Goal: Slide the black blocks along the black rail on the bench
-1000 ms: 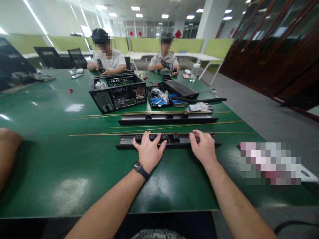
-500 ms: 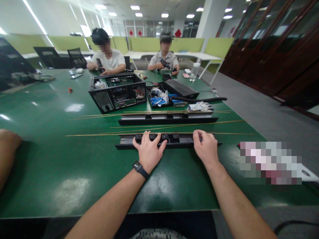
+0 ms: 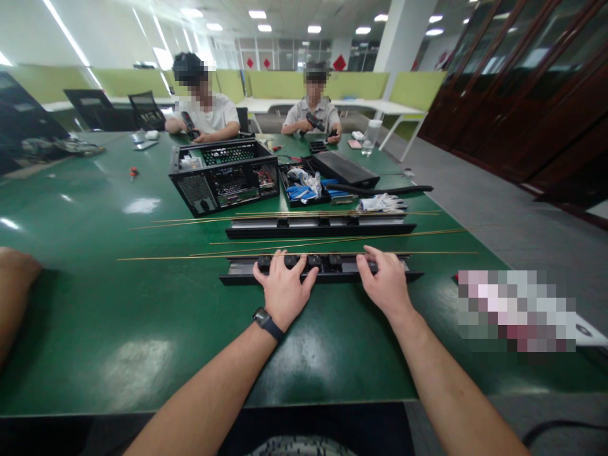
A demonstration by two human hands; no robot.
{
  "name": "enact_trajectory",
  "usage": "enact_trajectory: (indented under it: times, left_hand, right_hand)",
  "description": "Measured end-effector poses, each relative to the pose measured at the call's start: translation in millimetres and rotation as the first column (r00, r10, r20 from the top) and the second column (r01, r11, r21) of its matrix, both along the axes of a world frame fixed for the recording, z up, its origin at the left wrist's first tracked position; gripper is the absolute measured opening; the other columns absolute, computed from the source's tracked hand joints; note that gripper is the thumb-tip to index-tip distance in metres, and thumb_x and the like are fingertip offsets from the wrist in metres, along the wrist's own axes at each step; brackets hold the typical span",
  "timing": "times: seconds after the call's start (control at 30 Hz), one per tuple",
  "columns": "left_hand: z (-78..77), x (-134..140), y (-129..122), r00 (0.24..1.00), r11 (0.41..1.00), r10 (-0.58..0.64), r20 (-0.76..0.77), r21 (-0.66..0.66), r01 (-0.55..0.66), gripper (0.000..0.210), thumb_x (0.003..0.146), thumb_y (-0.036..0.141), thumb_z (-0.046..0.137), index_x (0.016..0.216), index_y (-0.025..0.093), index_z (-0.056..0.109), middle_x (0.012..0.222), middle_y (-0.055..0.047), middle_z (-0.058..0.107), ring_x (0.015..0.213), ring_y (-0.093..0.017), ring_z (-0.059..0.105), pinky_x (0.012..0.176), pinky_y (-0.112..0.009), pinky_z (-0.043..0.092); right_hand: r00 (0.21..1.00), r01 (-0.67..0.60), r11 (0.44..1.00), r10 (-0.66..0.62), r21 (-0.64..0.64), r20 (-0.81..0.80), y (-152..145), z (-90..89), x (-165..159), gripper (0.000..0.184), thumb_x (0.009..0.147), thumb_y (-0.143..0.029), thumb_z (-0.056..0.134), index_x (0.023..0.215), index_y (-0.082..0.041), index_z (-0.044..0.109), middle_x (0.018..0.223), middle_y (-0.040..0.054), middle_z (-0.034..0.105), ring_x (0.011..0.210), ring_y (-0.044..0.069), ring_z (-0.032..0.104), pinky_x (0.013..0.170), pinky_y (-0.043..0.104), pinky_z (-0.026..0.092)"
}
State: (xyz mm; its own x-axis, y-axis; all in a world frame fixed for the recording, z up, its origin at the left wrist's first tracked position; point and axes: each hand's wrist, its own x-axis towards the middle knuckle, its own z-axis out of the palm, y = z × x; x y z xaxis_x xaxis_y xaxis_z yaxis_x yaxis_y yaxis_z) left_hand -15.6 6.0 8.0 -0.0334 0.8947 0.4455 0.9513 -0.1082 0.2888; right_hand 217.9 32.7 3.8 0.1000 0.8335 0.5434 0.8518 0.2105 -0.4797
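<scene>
My left hand (image 3: pixel 284 285) lies with fingers spread over small black blocks (image 3: pixel 335 262) in the near black-edged metal rail (image 3: pixel 242 271). A thin brass-coloured rod (image 3: pixel 166 258) runs lengthwise along this rail, its ends reaching past both sides. Farther right, my right hand (image 3: pixel 387 278) has its thumb and index finger around the rod, above the rail; the exact contact is hard to see. Behind it lies a second similar rail (image 3: pixel 318 229) with blocks in it. More thin brass-coloured rods (image 3: pixel 266 242) lie between and across the rails.
An opened computer case (image 3: pixel 223 177) stands behind at the left, beside a box of gloves (image 3: pixel 304 185). White gloves (image 3: pixel 382 203) and a black tube (image 3: pixel 389 189) lie at the back right. Two people sit across the green table (image 3: pixel 142 342); another person's arm (image 3: pixel 16 285) rests at left.
My right hand has moved slightly left along the rail, and the long brass-coloured rod has shifted left with it. My left hand has stayed in place.
</scene>
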Motion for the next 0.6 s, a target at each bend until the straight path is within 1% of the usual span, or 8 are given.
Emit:
enact_trajectory:
  times: [0.07, 0.13, 0.2, 0.43, 0.6]
  left_hand:
    - [-0.3, -0.2, 0.1, 1.0, 1.0, -0.005, 0.006, 0.006, 0.005, 0.039, 0.099, 0.055, 0.058, 0.13, 0.035, 0.074, 0.146, -0.018, 0.061, 0.142, -0.037, 0.049, 0.116, -0.073, 0.02]
    - [-0.9, -0.5, 0.3, 1.0, 1.0, -0.01, 0.011, 0.01, 0.01, 0.039, 0.099, 0.055, 0.059, 0.129, 0.035, 0.074, 0.145, -0.018, 0.062, 0.142, -0.037, 0.05, 0.116, -0.073, 0.02]
    - [-1.6, -0.8, 0.5, 1.0, 1.0, -0.01, 0.014, 0.012, 0.01, 0.039, 0.099, 0.055, 0.059, 0.129, 0.035, 0.074, 0.145, -0.018, 0.062, 0.142, -0.037, 0.049, 0.116, -0.073, 0.02]
    - [-1.8, -1.0, 0.4, 1.0, 1.0, -0.012, 0.014, 0.017, 0.011, 0.039, 0.1, 0.055, 0.057, 0.129, 0.034, 0.074, 0.144, -0.019, 0.062, 0.142, -0.036, 0.049, 0.115, -0.074, 0.02]
    - [-0.7, -0.1, 0.1, 1.0, 1.0, 0.0, 0.001, 0.005, 0.0, 0.04, 0.1, 0.055, 0.057, 0.13, 0.035, 0.073, 0.147, -0.019, 0.06, 0.143, -0.036, 0.049, 0.116, -0.073, 0.02]
  right_hand:
    - [0.998, 0.067, 0.998, -0.067, -0.005, -0.013, 1.6, -0.5, 3.8, 0.047, 0.099, -0.054, 0.05, 0.122, -0.018, 0.07, 0.103, 0.0129, 0.078, 0.108, 0.031, 0.063, 0.102, 0.05, 0.043]
    - [0.992, 0.124, 0.992, -0.124, -0.011, -0.026, 3.1, -0.9, 7.4, 0.046, 0.099, -0.054, 0.048, 0.116, -0.018, 0.072, 0.101, 0.0132, 0.078, 0.105, 0.031, 0.064, 0.1, 0.049, 0.043]
    - [0.99, 0.137, 0.99, -0.137, -0.015, -0.028, 3.9, -1.1, 9.0, 0.045, 0.1, -0.053, 0.047, 0.11, -0.019, 0.073, 0.1, 0.013, 0.077, 0.103, 0.03, 0.064, 0.098, 0.048, 0.044]
    - [1.0, 0.027, 0.999, -0.027, 0.029, 0.002, 1.5, -1.4, 0.4, 0.042, 0.099, -0.052, 0.05, 0.112, -0.019, 0.073, 0.098, 0.0128, 0.077, 0.103, 0.03, 0.066, 0.096, 0.046, 0.047]
    - [0.999, -0.037, 0.998, 0.036, 0.043, 0.009, -0.5, -1.6, -4.8, 0.043, 0.099, -0.052, 0.051, 0.119, -0.018, 0.071, 0.102, 0.0122, 0.077, 0.107, 0.029, 0.066, 0.101, 0.047, 0.047]
